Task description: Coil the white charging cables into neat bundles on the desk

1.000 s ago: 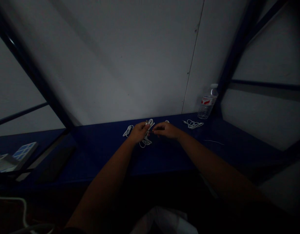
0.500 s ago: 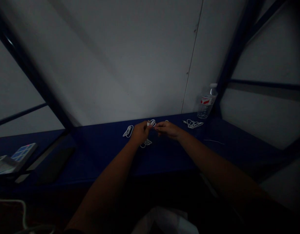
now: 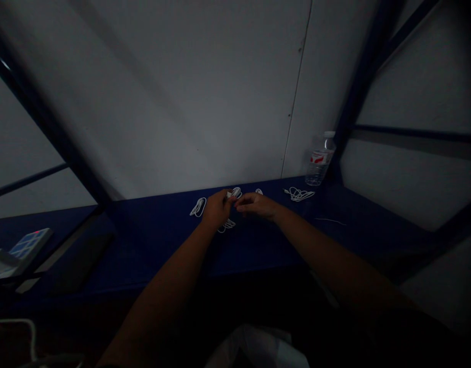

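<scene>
My left hand (image 3: 217, 208) is closed around a coiled white cable (image 3: 236, 192), whose loops stick out past the thumb and fingers. Close to its right side, my right hand (image 3: 254, 204) has its thumb and fingers pinched together by the coil; whether a bit of cable is between them is too dark to make out. Another bundled white cable (image 3: 198, 207) lies just left of my left hand. A further cable coil (image 3: 227, 225) rests below that hand, partly covered by the wrist. Behind my right hand, part of one more white coil (image 3: 259, 191) shows.
A loose white cable bundle (image 3: 299, 194) lies to the right, in front of a clear plastic bottle (image 3: 320, 159). A thin white strand (image 3: 330, 221) is on the blue shelf (image 3: 155, 245). Blue posts (image 3: 47, 117) frame both sides; a blue-and-white box (image 3: 30, 245) sits far left.
The view has shifted slightly, so things sit a little further left. My right hand's fingers have curled in more beside the coil; my left hand keeps its grip.
</scene>
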Tool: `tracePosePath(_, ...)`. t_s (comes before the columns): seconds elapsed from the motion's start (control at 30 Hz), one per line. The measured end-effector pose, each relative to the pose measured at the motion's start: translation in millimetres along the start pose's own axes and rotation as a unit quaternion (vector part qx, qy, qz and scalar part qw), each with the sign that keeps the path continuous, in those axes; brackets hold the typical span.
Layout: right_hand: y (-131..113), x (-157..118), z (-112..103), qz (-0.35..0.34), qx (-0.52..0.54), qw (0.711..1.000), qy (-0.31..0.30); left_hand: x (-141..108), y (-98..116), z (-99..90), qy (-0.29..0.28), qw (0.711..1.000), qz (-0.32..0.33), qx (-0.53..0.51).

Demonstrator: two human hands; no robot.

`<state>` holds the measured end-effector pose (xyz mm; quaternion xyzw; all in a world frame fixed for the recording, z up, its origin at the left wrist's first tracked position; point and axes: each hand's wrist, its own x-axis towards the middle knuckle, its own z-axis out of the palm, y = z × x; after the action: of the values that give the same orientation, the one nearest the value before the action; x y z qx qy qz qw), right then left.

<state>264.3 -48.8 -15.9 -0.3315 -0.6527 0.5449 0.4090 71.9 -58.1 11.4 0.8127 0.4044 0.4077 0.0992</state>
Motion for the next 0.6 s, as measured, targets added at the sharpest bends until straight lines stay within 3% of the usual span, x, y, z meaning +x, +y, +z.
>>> tracePosePath(0.13,-0.6,2.0,3.0,-0.026,-0.042,0.999,-0.01,0.8,-3.3,0.8,0.022,0.994,-0.066,-0.085)
tracePosePath(0.33,1.0,3.1,-2.0,-0.06,-0.167,0.984,-0.01,1.3,-8.7,2.3,-0.028,0.952,-0.156,-0.262)
tracePosePath(0.5,-2.1,4.2,-5.1,-0.163,-0.315,0.932,0.073,-2.2,-6.7,5.8,-0.093,0.905,-0.189,-0.37)
tracePosePath(0.6,-4.9,4.8,-6.1,-0.181,-0.357,0.912,0.091,-2.7,-6.5,6.5,-0.111,0.905,-0.182,-0.369)
